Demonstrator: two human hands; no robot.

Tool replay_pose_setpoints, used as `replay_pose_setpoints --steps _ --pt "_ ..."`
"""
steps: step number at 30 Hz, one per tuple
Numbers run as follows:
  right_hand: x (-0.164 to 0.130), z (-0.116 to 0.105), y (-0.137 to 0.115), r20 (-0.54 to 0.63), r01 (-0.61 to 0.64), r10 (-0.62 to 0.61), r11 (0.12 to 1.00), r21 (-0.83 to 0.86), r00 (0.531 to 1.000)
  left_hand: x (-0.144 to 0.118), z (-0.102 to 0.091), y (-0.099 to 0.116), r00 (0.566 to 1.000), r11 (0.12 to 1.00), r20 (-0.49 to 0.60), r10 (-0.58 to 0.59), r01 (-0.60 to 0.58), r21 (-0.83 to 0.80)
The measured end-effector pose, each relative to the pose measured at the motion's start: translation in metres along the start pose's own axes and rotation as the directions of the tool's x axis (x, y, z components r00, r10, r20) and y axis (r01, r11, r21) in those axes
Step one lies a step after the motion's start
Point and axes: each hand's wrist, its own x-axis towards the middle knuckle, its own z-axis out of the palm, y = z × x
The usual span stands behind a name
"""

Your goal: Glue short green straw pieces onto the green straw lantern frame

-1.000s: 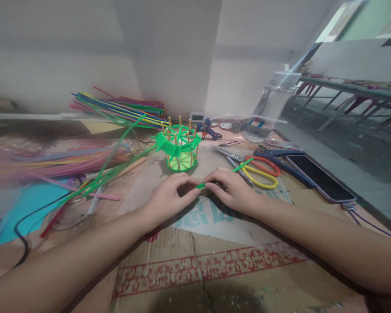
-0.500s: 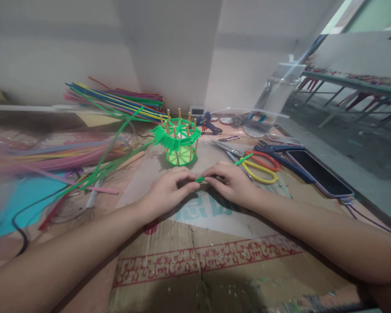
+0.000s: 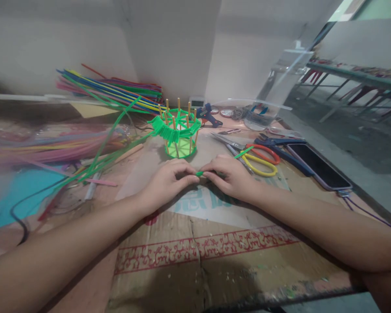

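Between the fingertips of both hands is a green pipe cleaner [image 3: 199, 174], its short middle piece visible in the gap. My left hand [image 3: 172, 178] pinches one side of it with thumb and forefinger. My right hand [image 3: 230, 176] pinches the other side, and a green tail sticks out beyond its knuckles, over the scissors. Just past my hands stands a round green frame [image 3: 179, 134] with upright wooden sticks and a green fringe folded over its upper left rim. Scissors [image 3: 260, 160] with orange and yellow handles lie right of my right hand.
Bundles of coloured pipe cleaners [image 3: 117, 93] lie at the back left. A blue glue gun [image 3: 210, 116] rests behind the frame. Dark-handled pliers [image 3: 283, 152] and a phone [image 3: 319, 166] lie at the right. A clear container [image 3: 280, 91] stands near the table's far right edge.
The whole scene sits slightly higher in the picture as the head view tips down. Both hands keep their pinch on the green pipe cleaner, with only slight finger movement.
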Motion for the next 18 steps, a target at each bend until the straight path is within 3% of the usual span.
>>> replay_pose_setpoints --steps 3,12,18 --pt "0.0005 0.0001 -0.0012 0.013 0.043 -0.042 0.999 -0.022 0.999 -0.0005 0.0 -0.0005 1.0 1.0 0.005 0.016 -0.016 -0.003" --pt "0.0011 -0.0003 -0.0001 -0.016 0.002 -0.003 0.999 -0.05 1.0 0.0005 0.0006 -0.0013 0.998 0.998 -0.003 0.063 -0.063 -0.005" --pt "0.001 -0.0002 -0.0006 -0.003 0.04 -0.04 0.998 -0.041 0.999 0.0006 -0.0004 0.0009 0.999 0.999 0.005 0.041 -0.041 -0.007"
